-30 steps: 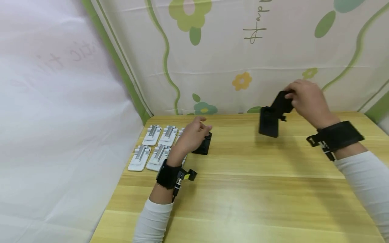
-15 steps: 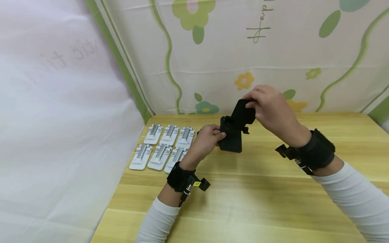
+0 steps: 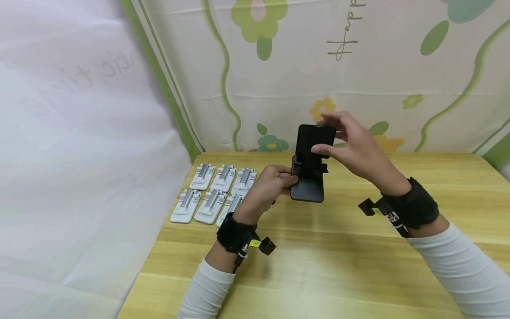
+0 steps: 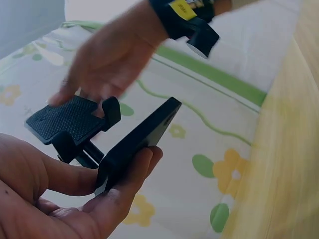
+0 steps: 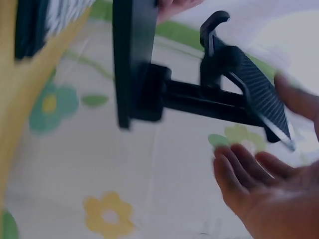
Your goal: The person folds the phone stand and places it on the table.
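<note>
A black folding phone stand [image 3: 308, 184] is held above the table, its ridged upper plate [image 4: 65, 119] swung up from the flat base [image 4: 139, 139]. My left hand [image 3: 271, 188] pinches the base's left edge between thumb and fingers. Around the upper plate's right side is my right hand [image 3: 354, 141], thumb in front and fingers behind. In the right wrist view those fingers [image 5: 239, 169] are fairly straight and apart from the plate; whether the thumb touches it I cannot tell. The stand's support arm [image 5: 209, 102] joins plate and base.
Several white folded phone stands [image 3: 185, 206] lie in two rows at the left of the wooden table [image 3: 318, 266]. Another dark stand [image 5: 30, 25] lies near them, mostly hidden by my left hand in the head view. A flowered cloth [image 3: 279, 88] hangs behind the table.
My right hand brought the black phone stand leftward, and my left hand left the dark stand on the table to grip its base. The upper plate has turned upright and the right fingers have loosened.
</note>
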Demonstrator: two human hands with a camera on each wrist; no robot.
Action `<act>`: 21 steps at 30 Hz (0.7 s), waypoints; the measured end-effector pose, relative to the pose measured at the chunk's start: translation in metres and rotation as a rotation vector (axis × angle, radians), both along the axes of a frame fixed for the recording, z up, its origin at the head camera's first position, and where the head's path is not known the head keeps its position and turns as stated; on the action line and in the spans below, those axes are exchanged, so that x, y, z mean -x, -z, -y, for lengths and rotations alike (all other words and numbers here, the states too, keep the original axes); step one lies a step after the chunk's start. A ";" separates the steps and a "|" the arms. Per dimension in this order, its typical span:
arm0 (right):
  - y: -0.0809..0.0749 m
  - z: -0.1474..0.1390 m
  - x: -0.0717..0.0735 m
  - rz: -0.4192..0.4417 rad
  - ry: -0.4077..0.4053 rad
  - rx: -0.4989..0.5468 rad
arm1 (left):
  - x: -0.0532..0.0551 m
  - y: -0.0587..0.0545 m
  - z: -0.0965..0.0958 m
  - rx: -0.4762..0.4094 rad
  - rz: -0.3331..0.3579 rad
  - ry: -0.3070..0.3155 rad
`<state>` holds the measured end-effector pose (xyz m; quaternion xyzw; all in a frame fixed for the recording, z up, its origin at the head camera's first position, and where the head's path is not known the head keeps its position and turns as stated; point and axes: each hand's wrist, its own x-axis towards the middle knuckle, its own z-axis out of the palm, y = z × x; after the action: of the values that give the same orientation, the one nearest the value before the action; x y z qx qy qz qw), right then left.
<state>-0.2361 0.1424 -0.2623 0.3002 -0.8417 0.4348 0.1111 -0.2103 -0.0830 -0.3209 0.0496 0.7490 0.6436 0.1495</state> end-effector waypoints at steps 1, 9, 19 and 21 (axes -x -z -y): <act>0.000 0.000 0.000 0.097 -0.014 0.015 | 0.000 -0.001 0.000 -0.020 0.004 0.009; 0.009 0.004 -0.002 0.275 -0.019 -0.015 | -0.006 -0.008 -0.001 -0.089 0.012 0.046; 0.018 0.011 -0.004 0.001 0.089 0.008 | -0.008 -0.009 0.001 -0.093 0.030 0.052; 0.021 0.012 -0.003 -0.037 0.102 0.022 | -0.008 -0.009 0.000 -0.090 0.031 0.057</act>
<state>-0.2328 0.1300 -0.2834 0.2638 -0.8488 0.4324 0.1518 -0.2024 -0.0830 -0.3124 0.0674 0.7153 0.6727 0.1767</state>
